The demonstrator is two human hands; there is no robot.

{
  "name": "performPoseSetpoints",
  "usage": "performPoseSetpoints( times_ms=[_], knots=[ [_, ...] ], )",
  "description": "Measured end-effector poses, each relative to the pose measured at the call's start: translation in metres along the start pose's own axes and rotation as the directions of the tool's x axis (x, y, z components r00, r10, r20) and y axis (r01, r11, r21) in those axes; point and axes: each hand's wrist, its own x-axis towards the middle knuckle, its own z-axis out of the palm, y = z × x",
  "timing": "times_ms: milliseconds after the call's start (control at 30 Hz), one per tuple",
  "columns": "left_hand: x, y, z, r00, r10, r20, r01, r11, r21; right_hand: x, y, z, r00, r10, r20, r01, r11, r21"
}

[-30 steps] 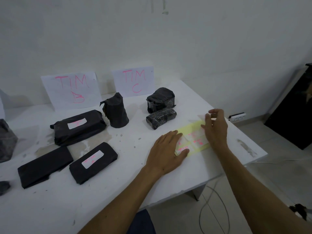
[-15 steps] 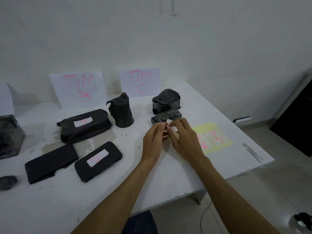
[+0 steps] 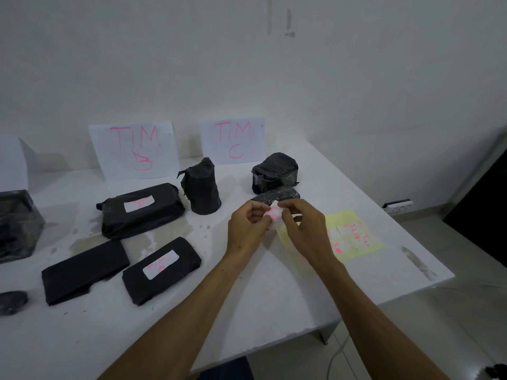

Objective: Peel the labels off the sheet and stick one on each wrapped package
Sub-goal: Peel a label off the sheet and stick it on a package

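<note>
A small white label with pink writing is pinched between my left hand and my right hand, above the table. The yellow label sheet lies flat to the right, with several white labels still on it. Just behind my hands lie a low black wrapped package and a blockier one, both without labels. Two flat black packages carry white labels. A tall black package and a flat one are bare.
Paper signs reading TIM B and TIM C lean on the wall. More black wrapped things sit at the left edge. The white table's right corner ends near a wall socket.
My hands left the yellow sheet and came together over the table's middle, now holding a peeled label between them. The view has shifted a little to the left.
</note>
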Motion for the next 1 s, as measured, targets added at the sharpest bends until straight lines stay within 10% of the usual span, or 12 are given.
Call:
performPoseSetpoints(
  times_ms=[1000],
  knots=[
    [0.07, 0.019, 0.003, 0.989, 0.124, -0.075, -0.073, 0.874, 0.481, 0.061, 0.031, 0.004, 0.999, 0.009, 0.036, -0.003, 0.985, -0.173]
  ],
)
